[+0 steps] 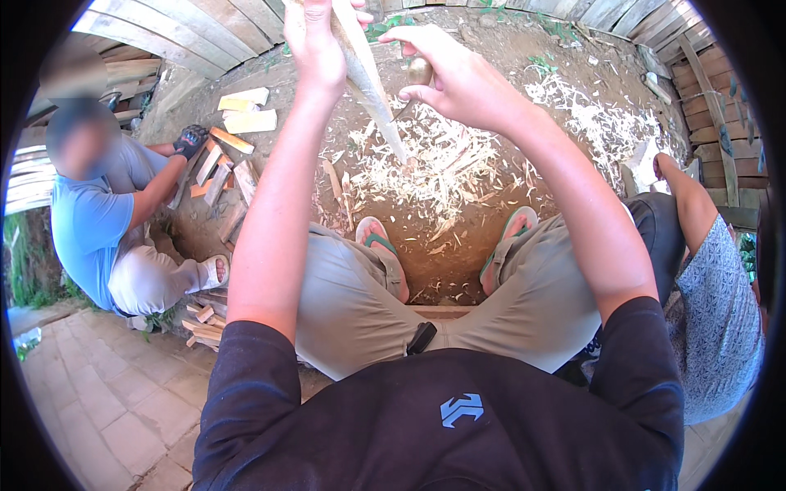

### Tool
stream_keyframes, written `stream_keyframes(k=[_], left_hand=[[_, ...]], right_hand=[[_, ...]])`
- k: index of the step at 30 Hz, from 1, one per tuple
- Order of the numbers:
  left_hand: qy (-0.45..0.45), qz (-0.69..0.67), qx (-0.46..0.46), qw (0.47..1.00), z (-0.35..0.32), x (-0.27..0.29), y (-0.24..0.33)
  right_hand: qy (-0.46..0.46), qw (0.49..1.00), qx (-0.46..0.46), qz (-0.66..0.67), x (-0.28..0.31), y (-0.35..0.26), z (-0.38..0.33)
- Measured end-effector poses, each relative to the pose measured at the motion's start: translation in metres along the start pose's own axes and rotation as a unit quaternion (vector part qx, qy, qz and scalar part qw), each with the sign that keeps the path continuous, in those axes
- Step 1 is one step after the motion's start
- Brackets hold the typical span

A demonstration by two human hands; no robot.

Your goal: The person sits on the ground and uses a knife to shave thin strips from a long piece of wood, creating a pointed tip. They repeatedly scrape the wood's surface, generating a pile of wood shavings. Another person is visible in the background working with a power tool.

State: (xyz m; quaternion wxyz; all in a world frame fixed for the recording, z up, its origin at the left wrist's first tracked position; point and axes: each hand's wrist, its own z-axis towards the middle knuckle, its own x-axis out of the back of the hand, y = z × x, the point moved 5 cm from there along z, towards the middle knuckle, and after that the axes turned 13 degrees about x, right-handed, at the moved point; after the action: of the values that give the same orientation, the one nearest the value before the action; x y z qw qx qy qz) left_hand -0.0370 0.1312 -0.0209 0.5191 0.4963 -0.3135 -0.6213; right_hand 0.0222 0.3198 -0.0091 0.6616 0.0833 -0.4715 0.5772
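Note:
My left hand (318, 41) is closed around a long, pale, tapering piece of wood (370, 86) near the top edge of the view. The wood slants down to the right, its narrow end pointing at the ground between my feet. In my right hand (463, 78) is a knife (419, 72) with a rounded, brownish-gold handle, and the fingers are curled about it. Its thin dark blade lies close to the wood's right edge; whether it touches I cannot tell. The upper end of the wood is cut off by the frame.
Pale shavings (442, 168) cover the ground ahead. At left, a person in a light blue shirt (94, 217) crouches by split wood blocks (217, 180). Another person in a patterned garment (720, 319) sits close on my right. A plank wall (172, 33) stands beyond.

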Motion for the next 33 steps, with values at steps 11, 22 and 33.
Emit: stream_keyframes(k=[11,22,33], left_hand=[[0.031,0.021,-0.012,0.999,0.015,0.022,0.005],[0.078,0.028,-0.010,0.997,0.018,0.044,0.006],[0.094,0.037,0.005,0.995,0.024,0.077,0.009]], right_hand=[[-0.015,1.000,-0.002,-0.011,0.004,0.022,-0.008],[-0.009,0.999,0.010,-0.048,0.003,0.013,-0.007],[-0.040,0.901,-0.427,-0.057,-0.075,0.121,-0.117]])
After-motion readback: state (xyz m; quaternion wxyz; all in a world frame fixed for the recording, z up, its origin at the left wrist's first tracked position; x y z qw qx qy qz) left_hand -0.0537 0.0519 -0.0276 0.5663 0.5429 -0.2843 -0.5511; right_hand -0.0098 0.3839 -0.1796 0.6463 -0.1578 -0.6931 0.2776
